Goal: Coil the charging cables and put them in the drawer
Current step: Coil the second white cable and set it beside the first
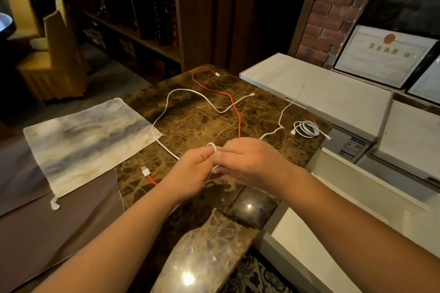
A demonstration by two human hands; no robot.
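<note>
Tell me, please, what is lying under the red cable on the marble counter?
The red cable crosses over a white cable on the marble counter. Its near stretch runs beneath both hands, hidden.

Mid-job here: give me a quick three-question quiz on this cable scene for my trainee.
1. True or false: the red cable is already coiled.
2. Which cable do the left hand and right hand hold? A) white cable B) red cable C) coiled cable
3. Where does the coiled cable lie on the marble table?

Key: 1. False, it lies loose. 2. A. 3. Near the table's right edge, beside the white chest.
</note>
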